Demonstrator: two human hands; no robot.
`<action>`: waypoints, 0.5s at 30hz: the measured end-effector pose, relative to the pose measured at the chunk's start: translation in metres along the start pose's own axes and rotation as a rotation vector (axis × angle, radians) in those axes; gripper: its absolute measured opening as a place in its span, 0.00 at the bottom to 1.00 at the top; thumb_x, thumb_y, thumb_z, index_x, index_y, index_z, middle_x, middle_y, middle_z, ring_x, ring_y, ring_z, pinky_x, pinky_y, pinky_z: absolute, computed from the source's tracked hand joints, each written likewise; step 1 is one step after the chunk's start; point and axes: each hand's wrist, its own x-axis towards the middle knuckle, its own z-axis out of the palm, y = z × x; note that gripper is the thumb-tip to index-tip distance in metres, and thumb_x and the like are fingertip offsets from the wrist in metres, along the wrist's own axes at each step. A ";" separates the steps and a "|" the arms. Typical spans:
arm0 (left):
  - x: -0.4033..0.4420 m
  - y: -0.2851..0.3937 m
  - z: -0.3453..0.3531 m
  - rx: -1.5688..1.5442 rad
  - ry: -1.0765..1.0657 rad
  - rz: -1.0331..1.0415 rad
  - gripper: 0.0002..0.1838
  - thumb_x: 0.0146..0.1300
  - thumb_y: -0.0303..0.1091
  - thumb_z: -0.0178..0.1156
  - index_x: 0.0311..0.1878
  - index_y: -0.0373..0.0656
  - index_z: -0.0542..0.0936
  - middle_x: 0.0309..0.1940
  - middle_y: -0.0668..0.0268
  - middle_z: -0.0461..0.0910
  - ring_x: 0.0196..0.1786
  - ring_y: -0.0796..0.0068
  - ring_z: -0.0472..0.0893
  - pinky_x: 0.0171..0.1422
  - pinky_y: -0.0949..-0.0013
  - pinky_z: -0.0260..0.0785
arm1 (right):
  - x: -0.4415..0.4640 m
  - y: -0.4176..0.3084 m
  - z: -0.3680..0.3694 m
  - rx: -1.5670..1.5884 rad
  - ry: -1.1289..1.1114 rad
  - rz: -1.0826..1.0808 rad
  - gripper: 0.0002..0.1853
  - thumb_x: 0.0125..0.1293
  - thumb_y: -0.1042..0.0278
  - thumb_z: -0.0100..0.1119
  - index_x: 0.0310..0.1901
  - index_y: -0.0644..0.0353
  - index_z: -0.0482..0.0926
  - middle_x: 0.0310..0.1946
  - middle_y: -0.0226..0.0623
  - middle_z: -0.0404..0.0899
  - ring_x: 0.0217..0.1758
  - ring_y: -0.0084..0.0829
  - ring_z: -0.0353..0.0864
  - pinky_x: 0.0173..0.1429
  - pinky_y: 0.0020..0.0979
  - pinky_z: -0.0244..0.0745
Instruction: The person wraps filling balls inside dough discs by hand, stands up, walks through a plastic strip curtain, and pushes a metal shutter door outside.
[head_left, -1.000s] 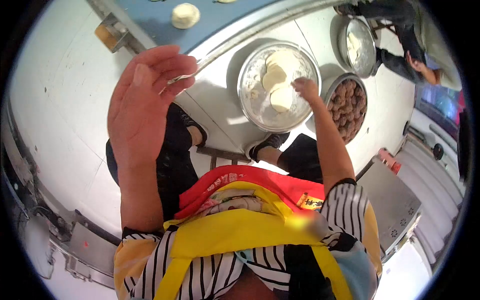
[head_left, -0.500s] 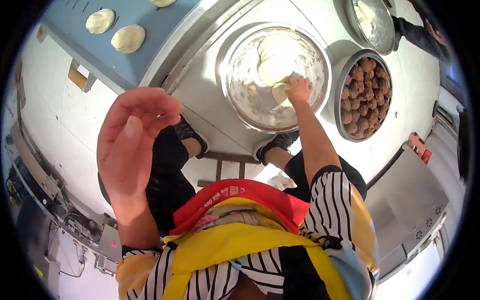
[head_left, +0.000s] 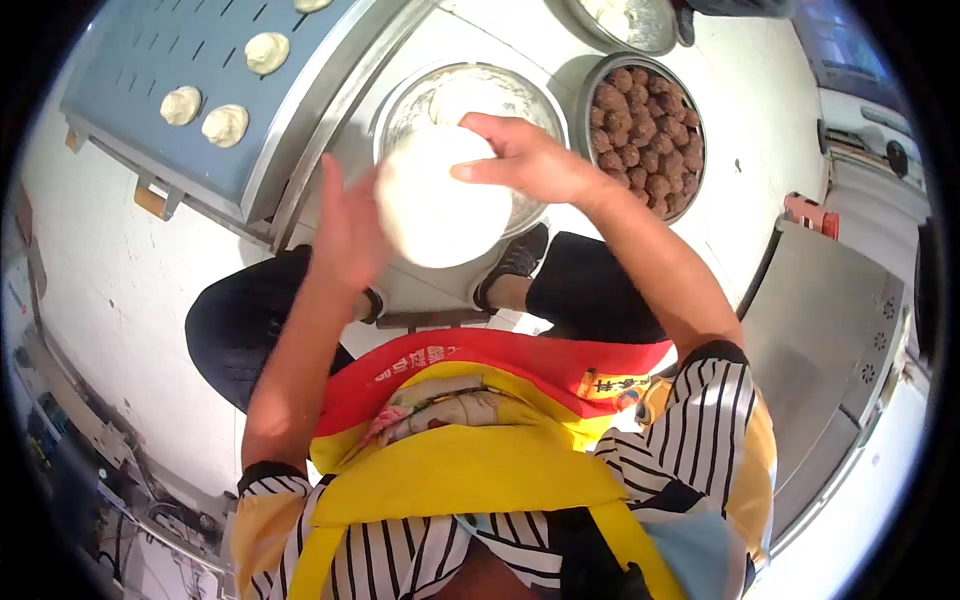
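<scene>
Pale floor [head_left: 140, 320], right hand [head_left: 528, 160] pinching dough disc [head_left: 440, 212], left hand [head_left: 348, 228] spread at its edge

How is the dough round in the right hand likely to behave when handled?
The dough round is probably soft and floppy, being a broad, flat sheet. It seems light, since the right hand pinches it near one edge. The powder-dusted metal basin hints at a floury surface, so it may slip more than stick.

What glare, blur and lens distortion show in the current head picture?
Head view: glare washes out the dough round; head view: the left hand looks slightly blurred; head view: fisheye-like distortion curves the outer scene, with black corners.
</scene>
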 end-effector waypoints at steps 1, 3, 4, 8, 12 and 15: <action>0.000 -0.011 0.006 -0.071 -0.088 0.018 0.30 0.70 0.55 0.44 0.64 0.41 0.65 0.60 0.56 0.71 0.60 0.63 0.73 0.66 0.58 0.62 | -0.005 -0.011 0.008 -0.204 0.067 -0.004 0.14 0.62 0.68 0.61 0.47 0.62 0.73 0.32 0.35 0.78 0.37 0.22 0.76 0.42 0.27 0.73; -0.007 -0.034 0.011 -0.218 -0.264 0.035 0.31 0.69 0.56 0.45 0.65 0.42 0.65 0.60 0.57 0.71 0.61 0.62 0.72 0.67 0.57 0.62 | -0.013 -0.012 0.017 -0.654 0.171 -0.156 0.14 0.62 0.65 0.61 0.44 0.63 0.72 0.25 0.41 0.77 0.29 0.30 0.78 0.35 0.32 0.73; -0.004 -0.041 0.009 -0.199 -0.256 0.041 0.31 0.68 0.55 0.46 0.65 0.42 0.65 0.60 0.57 0.71 0.61 0.61 0.72 0.67 0.57 0.62 | -0.018 -0.007 0.015 -0.795 0.182 -0.177 0.16 0.61 0.63 0.62 0.45 0.63 0.72 0.23 0.41 0.77 0.29 0.32 0.78 0.34 0.32 0.73; 0.007 -0.051 0.015 -0.116 -0.195 0.097 0.30 0.68 0.53 0.48 0.64 0.41 0.66 0.59 0.57 0.72 0.61 0.60 0.72 0.66 0.54 0.62 | -0.060 0.035 -0.065 -0.720 0.508 -0.073 0.21 0.60 0.60 0.63 0.51 0.59 0.72 0.31 0.43 0.79 0.35 0.35 0.80 0.41 0.33 0.75; 0.015 -0.047 0.012 -0.094 -0.161 0.120 0.29 0.68 0.51 0.48 0.64 0.41 0.65 0.59 0.57 0.71 0.61 0.58 0.71 0.67 0.51 0.62 | -0.122 0.145 -0.179 -0.884 0.665 0.378 0.27 0.58 0.57 0.65 0.58 0.56 0.72 0.40 0.44 0.81 0.41 0.39 0.82 0.48 0.35 0.77; 0.027 -0.051 0.008 -0.072 -0.073 0.117 0.28 0.69 0.51 0.48 0.64 0.41 0.65 0.61 0.57 0.70 0.62 0.58 0.71 0.67 0.51 0.61 | -0.150 0.184 -0.191 -1.153 0.432 0.659 0.33 0.55 0.59 0.66 0.63 0.51 0.67 0.49 0.43 0.78 0.53 0.43 0.77 0.58 0.43 0.71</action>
